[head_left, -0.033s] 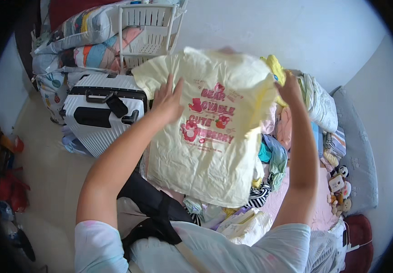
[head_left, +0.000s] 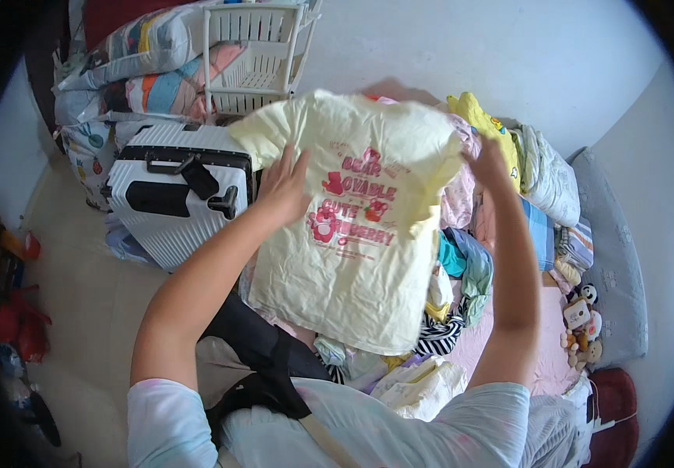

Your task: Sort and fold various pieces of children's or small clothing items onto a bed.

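Observation:
A pale yellow T-shirt point(head_left: 329, 288) with a pink bear print is spread out in front of me, above the bed. My left hand point(head_left: 284, 189) lies against its left side below the sleeve, fingers stretched out and apart. At the opposite side, my right hand point(head_left: 486, 165) grips the edge of the right sleeve, its fingertips partly hidden. Under and beyond the shirt is a heap of clothes, among them a pink patterned garment point(head_left: 455, 199), a teal piece point(head_left: 451, 257) and a black-and-white striped piece point(head_left: 440, 337).
On the left stands a white ribbed suitcase point(head_left: 185, 226), with a white plastic rack point(head_left: 249, 66) behind it. Bagged bedding point(head_left: 150, 51) is piled at the far left. Folded clothes point(head_left: 547, 175) and soft toys point(head_left: 582, 320) line the right side near a grey-blue padded panel point(head_left: 610, 265).
The shirt's right side has shifted left with my right hand, baring more of the yellow and pink garments behind it. My left hand stays nearly in place.

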`<move>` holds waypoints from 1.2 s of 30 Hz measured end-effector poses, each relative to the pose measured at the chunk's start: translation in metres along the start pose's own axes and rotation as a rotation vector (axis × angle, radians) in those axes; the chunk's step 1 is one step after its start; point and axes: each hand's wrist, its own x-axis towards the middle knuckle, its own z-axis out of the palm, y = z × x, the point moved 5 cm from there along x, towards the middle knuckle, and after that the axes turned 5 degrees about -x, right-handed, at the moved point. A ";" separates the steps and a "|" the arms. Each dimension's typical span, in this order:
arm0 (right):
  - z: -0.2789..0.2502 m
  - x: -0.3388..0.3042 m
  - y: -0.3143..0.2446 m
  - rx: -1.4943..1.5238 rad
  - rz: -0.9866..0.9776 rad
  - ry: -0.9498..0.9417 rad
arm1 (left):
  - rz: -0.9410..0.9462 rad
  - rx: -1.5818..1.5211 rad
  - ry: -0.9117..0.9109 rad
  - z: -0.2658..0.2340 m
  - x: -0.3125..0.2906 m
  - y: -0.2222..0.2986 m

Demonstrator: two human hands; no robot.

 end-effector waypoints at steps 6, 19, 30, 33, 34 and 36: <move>0.089 -0.161 -0.033 0.225 0.088 -0.574 | -0.447 -0.543 -0.246 0.119 -0.142 -0.116; 0.206 -0.388 0.024 0.311 0.577 -1.243 | -0.614 -0.420 -0.131 0.199 -0.200 -0.142; 0.200 -0.405 0.003 0.435 1.009 -1.161 | -0.974 -0.796 -0.209 0.229 -0.205 -0.178; 0.220 -0.418 0.014 0.359 0.944 -1.134 | -0.931 -0.797 -0.260 0.228 -0.204 -0.175; 0.224 -0.420 0.016 0.362 0.981 -1.114 | -0.945 -0.745 -0.182 0.224 -0.205 -0.177; 0.239 -0.435 0.028 0.360 1.031 -1.086 | -0.948 -0.699 -0.113 0.220 -0.202 -0.174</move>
